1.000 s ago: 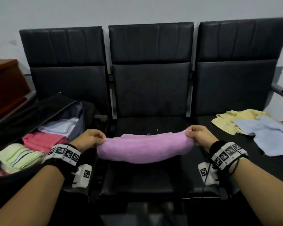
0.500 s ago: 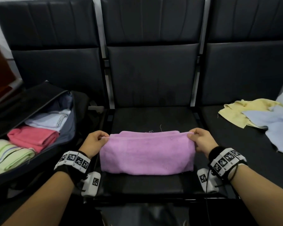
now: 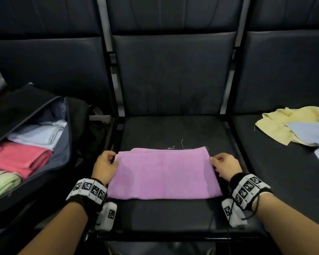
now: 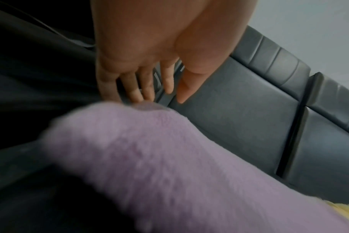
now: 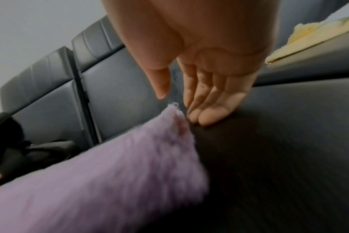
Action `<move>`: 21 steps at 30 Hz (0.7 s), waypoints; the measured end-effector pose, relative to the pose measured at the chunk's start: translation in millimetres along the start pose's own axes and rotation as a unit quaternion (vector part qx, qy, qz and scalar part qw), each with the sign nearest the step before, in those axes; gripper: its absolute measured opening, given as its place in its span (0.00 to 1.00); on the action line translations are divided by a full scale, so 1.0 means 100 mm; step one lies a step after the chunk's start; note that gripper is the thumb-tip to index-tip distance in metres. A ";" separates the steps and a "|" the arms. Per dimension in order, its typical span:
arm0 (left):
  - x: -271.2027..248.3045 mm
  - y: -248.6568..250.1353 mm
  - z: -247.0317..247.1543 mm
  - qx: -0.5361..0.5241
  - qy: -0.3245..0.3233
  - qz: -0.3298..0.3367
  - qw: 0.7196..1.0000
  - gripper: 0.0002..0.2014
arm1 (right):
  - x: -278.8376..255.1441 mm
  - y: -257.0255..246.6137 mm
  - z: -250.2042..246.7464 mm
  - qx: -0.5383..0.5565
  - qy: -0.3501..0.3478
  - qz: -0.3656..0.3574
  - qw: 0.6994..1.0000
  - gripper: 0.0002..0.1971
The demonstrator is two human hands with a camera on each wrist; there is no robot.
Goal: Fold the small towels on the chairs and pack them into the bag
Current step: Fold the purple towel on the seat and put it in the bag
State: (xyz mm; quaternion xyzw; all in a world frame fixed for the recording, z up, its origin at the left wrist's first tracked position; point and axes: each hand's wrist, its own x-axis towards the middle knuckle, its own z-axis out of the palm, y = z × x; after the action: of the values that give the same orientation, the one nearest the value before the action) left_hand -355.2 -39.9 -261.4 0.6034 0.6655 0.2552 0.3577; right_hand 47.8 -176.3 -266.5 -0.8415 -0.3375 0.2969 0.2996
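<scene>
Pink towel lies flat on the middle chair seat, long axis running left-right across the frame. Left hand and right hand sit at its two short ends, fingers relaxed, holding nothing (wrist views agree). The bag is at frame left, nearer the left hand.

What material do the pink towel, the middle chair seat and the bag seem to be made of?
Pink towel: soft terry cotton, apparently; fuzzy matte nap, loose threads at its far edge.
Chair seat: black leather or imitation leather; smooth, faint sheen, stitched panels. Which of the two, the pictures cannot tell.
Bag: dark woven fabric, probably synthetic; limp, matte, with a grey lining.
</scene>
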 end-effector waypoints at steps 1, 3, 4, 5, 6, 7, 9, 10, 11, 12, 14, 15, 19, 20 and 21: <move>-0.06 -0.06 0.00 0.016 -0.007 -0.001 1.000 0.13 | -0.03 0.03 0.01 -0.024 -0.011 0.001 1.000 0.09; -0.17 -0.12 0.01 0.042 -0.024 -0.006 0.999 0.10 | -0.10 0.02 0.05 -0.059 -0.026 -0.002 0.998 0.11; -0.22 -0.12 0.01 0.049 -0.029 -0.008 0.998 0.09 | -0.14 -0.01 0.07 -0.065 -0.033 0.001 0.997 0.12; -0.26 -0.11 0.00 0.050 -0.032 -0.010 0.998 0.08 | -0.17 -0.03 0.09 -0.064 -0.038 0.008 0.997 0.12; -0.29 -0.10 0.00 0.049 -0.035 -0.012 0.998 0.08 | -0.19 -0.05 0.11 -0.061 -0.045 0.015 0.997 0.13; -0.31 -0.08 -0.01 0.048 -0.039 -0.012 0.998 0.09 | -0.20 -0.06 0.11 -0.054 -0.052 0.022 0.997 0.15; -0.36 -0.05 -0.02 0.047 -0.048 -0.015 0.998 0.10 | -0.22 -0.09 0.08 -0.013 -0.057 0.037 0.998 0.14; -0.38 -0.03 -0.02 0.045 -0.055 -0.018 0.997 0.11 | -0.23 -0.10 0.04 0.022 -0.053 0.042 0.997 0.13; -0.42 -0.01 -0.01 0.045 -0.066 -0.020 0.997 0.11 | -0.25 -0.12 -0.01 0.057 -0.043 0.044 0.996 0.13; -0.44 0.00 0.00 0.046 -0.081 -0.020 0.995 0.12 | -0.26 -0.15 -0.07 0.084 -0.030 0.046 0.995 0.14; -0.49 0.04 0.05 0.050 -0.119 -0.015 0.992 0.11 | -0.32 -0.21 -0.18 0.117 -0.014 0.048 0.992 0.12; -0.51 0.06 0.07 0.054 -0.130 -0.011 0.990 0.11 | -0.36 -0.26 -0.22 0.129 -0.014 0.047 0.990 0.10; -0.52 0.19 0.03 0.096 -0.066 0.009 0.993 0.11 | -0.61 -0.62 -0.24 0.193 -0.066 0.012 0.979 0.04; -0.51 0.24 0.01 0.088 -0.055 0.022 0.994 0.12 | -0.69 -0.74 -0.20 0.205 -0.080 -0.002 0.975 0.05; -0.51 0.29 0.01 0.063 -0.057 0.035 0.996 0.11 | -0.75 -0.87 -0.14 0.211 -0.092 -0.016 0.973 0.07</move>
State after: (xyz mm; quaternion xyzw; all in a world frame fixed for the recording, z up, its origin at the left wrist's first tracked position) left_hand -335.9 -86.6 -231.2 0.6613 0.6374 0.1905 0.3466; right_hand -21.4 -185.1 -173.9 -0.7229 -0.3070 0.4324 0.4430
